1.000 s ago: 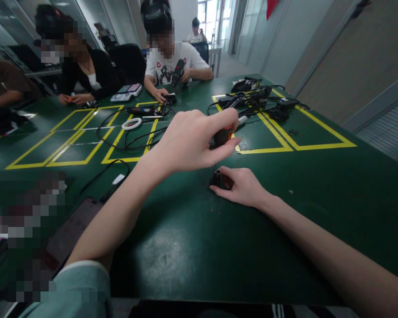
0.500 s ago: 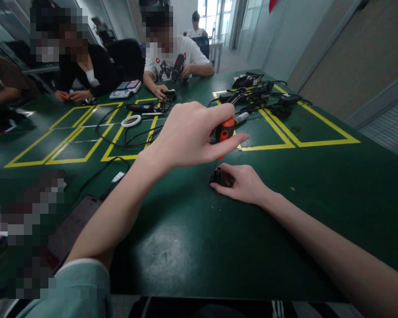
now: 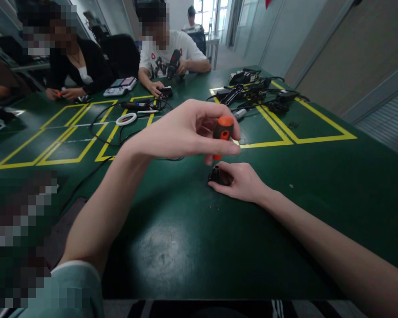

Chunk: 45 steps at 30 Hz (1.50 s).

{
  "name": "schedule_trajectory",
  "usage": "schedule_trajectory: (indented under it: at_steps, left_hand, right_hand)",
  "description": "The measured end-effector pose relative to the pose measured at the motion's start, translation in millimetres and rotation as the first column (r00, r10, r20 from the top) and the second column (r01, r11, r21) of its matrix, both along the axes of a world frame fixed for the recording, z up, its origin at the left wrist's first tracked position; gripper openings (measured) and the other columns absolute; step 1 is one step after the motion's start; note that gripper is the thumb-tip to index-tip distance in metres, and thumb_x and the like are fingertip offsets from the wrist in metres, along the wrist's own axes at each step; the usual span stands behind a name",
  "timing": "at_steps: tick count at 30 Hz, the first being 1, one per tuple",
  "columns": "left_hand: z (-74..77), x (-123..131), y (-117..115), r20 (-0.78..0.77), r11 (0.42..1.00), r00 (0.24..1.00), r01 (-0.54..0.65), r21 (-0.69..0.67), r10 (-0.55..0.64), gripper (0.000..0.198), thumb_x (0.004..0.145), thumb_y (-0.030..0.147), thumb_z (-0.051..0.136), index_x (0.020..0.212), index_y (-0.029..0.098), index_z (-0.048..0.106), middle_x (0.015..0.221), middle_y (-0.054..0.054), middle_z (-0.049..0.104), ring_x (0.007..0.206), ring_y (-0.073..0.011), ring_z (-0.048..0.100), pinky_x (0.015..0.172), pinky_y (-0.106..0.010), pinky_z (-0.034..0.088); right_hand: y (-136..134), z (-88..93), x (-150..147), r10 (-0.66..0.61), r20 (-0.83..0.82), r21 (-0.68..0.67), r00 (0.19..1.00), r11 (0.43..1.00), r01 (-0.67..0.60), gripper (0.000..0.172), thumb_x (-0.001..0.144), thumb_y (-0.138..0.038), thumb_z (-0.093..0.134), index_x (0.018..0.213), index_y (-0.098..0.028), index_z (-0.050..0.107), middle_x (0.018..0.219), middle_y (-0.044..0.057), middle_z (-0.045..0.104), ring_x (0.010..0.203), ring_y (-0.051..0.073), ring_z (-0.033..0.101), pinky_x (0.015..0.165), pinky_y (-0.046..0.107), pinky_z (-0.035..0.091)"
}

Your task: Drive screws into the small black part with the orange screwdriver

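Observation:
My left hand (image 3: pixel 189 132) is closed around the orange and dark grey handle of a screwdriver (image 3: pixel 224 128), which stands upright above the small black part. Its shaft is mostly hidden by my fingers. Below it, my right hand (image 3: pixel 240 182) pinches a small black part (image 3: pixel 215 175) with a round metal opening on top, low on the green table (image 3: pixel 192 265). A few tiny pieces (image 3: pixel 213 207), perhaps screws, lie just in front of that part.
Black cables and adapters (image 3: pixel 252 90) lie at the back right. A white ring (image 3: pixel 126 119) and a corded tool (image 3: pixel 139 106) lie at the back left. Across the table, a person (image 3: pixel 185 48) holds a power drill (image 3: pixel 174 64). A dark flat object (image 3: pixel 64 225) is at the left.
The fingers of my left hand have shifted around the handle, and more of the handle shows. My right hand holds the black part as before. The whole view has shifted slightly.

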<state>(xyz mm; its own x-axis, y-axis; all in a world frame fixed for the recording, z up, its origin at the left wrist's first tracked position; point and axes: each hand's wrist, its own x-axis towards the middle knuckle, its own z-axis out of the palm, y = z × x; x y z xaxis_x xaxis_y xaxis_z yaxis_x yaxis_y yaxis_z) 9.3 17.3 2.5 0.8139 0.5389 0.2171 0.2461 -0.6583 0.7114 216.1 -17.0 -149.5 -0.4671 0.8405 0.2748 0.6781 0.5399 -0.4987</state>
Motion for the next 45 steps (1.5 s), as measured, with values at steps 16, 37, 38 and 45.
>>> schedule_trajectory:
  at_steps: [16, 37, 38, 45]
  left_hand:
    - [-0.7, -5, 12, 0.075, 0.895, 0.997, 0.007, -0.445, 0.03, 0.028, 0.102, 0.042, 0.063, 0.094, 0.016, 0.069, 0.099, -0.008, 0.081, 0.069, -0.0169, 0.078, 0.061, -0.026, 0.062]
    - [-8.3, 2, 17, 0.039, 0.923, 0.999, -0.007, -0.385, 0.024, 0.047, 0.109, 0.041, 0.034, 0.104, 0.011, 0.069, 0.104, -0.011, 0.079, 0.071, -0.0169, 0.076, 0.066, -0.03, 0.059]
    - [-8.6, 4, 16, 0.028, 0.937, 0.999, -0.033, -0.349, 0.046, 0.043, 0.108, 0.043, 0.039, 0.1, 0.012, 0.068, 0.101, -0.012, 0.079, 0.068, -0.0158, 0.074, 0.064, -0.029, 0.057]
    - [-20.7, 16, 1, 0.22, 0.799, 0.904, -0.428, 0.423, 0.367, 0.04, 0.101, 0.043, 0.049, 0.068, 0.021, 0.051, 0.057, -0.001, 0.053, 0.068, -0.0164, 0.066, 0.057, -0.028, 0.046]
  right_hand:
    - [2, -1.2, 1, -0.005, 0.027, 0.014, 1.0, 1.0, 0.004, 0.031, 0.089, -0.049, 0.067, 0.081, -0.023, 0.053, 0.059, -0.004, 0.055, 0.049, 0.013, 0.048, 0.056, 0.026, 0.031]
    - [2, -1.2, 3, 0.016, 0.01, 0.035, 1.0, 0.999, -0.016, 0.031, 0.09, -0.05, 0.067, 0.083, -0.022, 0.055, 0.059, -0.004, 0.056, 0.049, 0.013, 0.049, 0.055, 0.026, 0.032]
    - [3, -1.1, 2, 0.015, 0.014, 0.035, 1.0, 0.999, -0.015, 0.032, 0.089, -0.05, 0.067, 0.081, -0.023, 0.053, 0.059, -0.004, 0.055, 0.048, 0.013, 0.048, 0.055, 0.026, 0.032]
    - [3, -2.1, 1, -0.003, 0.013, 0.024, 1.0, 1.0, 0.002, 0.035, 0.087, -0.051, 0.066, 0.077, -0.024, 0.047, 0.057, -0.005, 0.05, 0.048, 0.013, 0.045, 0.055, 0.026, 0.029]
